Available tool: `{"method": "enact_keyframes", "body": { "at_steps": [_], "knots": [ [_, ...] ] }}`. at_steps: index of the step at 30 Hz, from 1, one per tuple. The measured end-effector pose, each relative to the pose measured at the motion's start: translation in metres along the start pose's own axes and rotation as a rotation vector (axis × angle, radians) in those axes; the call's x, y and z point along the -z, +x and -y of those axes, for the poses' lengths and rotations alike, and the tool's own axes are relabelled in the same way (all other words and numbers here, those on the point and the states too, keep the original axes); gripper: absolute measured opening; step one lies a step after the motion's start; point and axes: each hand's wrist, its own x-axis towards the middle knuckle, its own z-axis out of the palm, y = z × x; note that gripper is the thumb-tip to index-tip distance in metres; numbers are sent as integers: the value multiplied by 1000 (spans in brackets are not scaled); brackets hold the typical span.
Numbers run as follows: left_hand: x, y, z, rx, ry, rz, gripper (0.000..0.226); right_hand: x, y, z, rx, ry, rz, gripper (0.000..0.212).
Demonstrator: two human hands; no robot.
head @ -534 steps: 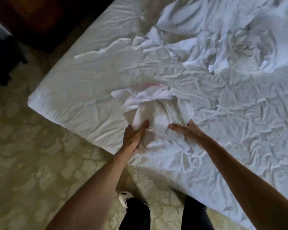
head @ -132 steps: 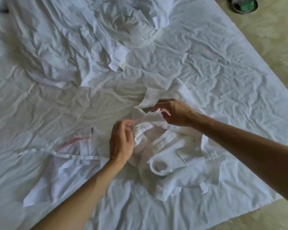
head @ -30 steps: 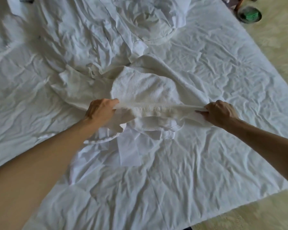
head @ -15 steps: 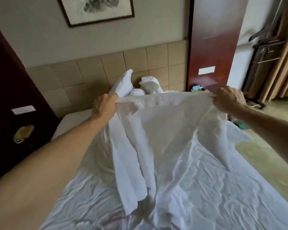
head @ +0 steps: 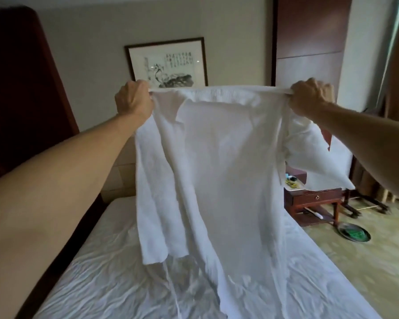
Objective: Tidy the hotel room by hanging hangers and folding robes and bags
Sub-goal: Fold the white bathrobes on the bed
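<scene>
A white waffle-weave robe [head: 217, 169] hangs spread out in the air above the bed [head: 106, 279]. My left hand [head: 133, 100] grips its top edge at the left shoulder. My right hand [head: 311, 97] grips the top edge at the right shoulder. The edge is stretched taut between both fists at about head height. The robe's lower part reaches down to the wrinkled sheet. One sleeve hangs on the left, and the other juts out to the right.
A dark wooden bedside table [head: 313, 201] stands right of the bed, with a round green tray [head: 352, 233] on the floor beside it. A framed picture [head: 168, 63] hangs on the far wall. Dark wood panelling [head: 21, 88] rises at the left.
Both hands have lifted the robe off the bed and raised it higher, stretching it wider. The view has tilted up from the sheet to the wall.
</scene>
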Motion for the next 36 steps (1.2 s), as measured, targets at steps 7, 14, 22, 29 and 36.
{"method": "enact_keyframes", "body": {
  "at_steps": [7,14,22,29,36],
  "knots": [
    [61,9,0,58,11,-48,19,49,-3,9,44,70,112,32],
    [95,13,3,141,-12,-79,23,57,-10,28,54,431,239,24],
    [133,16,14,198,-19,-129,25,53,-22,57,191,626,224,19],
    [159,8,29,257,62,-142,30,70,-30,79,261,622,122,48],
    [172,3,35,257,68,-156,27,82,-30,105,155,392,-22,41]
  ]
}}
